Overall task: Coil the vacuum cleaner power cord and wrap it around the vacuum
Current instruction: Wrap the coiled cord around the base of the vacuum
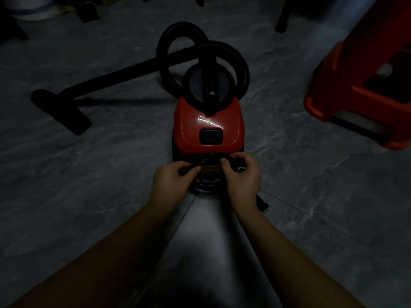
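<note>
Pinching black power cord (205, 188) with both: left hand (171, 181) and right hand (241, 174) each curl fingers on it, against rear of red vacuum (208, 123) on floor (311, 196). Plug (263, 205) lies beside right wrist. Farther: looped hose (164, 45), red stool (355, 103) at right.

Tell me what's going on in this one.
A person works with both hands at the near end of a red vacuum on a tiled floor. The left hand pinches the black cord, and the right hand curls round it too, as far as the dim light shows. Loops of cord sit bunched between and below the hands. The plug lies loose by the right wrist. The hose lies untouched.
</note>
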### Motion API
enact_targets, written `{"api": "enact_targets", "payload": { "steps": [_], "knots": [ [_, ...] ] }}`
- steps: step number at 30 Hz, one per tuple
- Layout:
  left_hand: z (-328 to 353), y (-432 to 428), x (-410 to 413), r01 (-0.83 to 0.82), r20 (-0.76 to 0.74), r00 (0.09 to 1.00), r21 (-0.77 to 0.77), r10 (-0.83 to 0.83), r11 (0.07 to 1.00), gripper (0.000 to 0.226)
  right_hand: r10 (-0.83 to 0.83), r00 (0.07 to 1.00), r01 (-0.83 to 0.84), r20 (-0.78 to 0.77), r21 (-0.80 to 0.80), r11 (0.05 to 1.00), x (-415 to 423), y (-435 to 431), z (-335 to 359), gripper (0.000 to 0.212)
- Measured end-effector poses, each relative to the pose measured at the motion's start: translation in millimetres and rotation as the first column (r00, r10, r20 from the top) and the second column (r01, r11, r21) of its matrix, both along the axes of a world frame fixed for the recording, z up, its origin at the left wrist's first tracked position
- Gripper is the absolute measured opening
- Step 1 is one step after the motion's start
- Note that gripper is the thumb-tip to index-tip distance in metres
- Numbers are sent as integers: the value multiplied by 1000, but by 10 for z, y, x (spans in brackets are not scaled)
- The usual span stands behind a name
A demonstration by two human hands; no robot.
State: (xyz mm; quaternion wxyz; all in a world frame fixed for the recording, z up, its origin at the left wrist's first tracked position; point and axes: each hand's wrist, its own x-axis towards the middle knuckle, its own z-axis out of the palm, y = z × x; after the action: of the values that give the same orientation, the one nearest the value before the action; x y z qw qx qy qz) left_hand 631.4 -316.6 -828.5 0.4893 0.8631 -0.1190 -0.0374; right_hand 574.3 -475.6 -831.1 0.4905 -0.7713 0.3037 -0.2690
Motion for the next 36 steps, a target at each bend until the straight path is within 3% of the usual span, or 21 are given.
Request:
{"api": "enact_targets", "payload": {
  "steps": [7,14,22,29,36],
  "knots": [
    [32,24,106,54,-23,998,36,-54,998,16,9,1000,-9,-15,4,1000,34,-16,-19,18],
    [-43,2,-29,33,41,999,60,-35,998,29,16,1000,-16,-14,-18,1000,42,-28,-50,17],
    [-122,-57,-112,-36,-17,999,17,37,999,33,14,1000,-14,-24,-27,1000,43,-20,-50,17],
    [-92,-59,-87,-88,-6,996,-13,88,996,19,16,1000,-16,-22,-5,1000,46,-21,-59,18],
    [28,57,174,76,-9,997,98,-76,992,11,8,1000,-8,-14,18,1000,40,-23,-59,19]
  ]
}}
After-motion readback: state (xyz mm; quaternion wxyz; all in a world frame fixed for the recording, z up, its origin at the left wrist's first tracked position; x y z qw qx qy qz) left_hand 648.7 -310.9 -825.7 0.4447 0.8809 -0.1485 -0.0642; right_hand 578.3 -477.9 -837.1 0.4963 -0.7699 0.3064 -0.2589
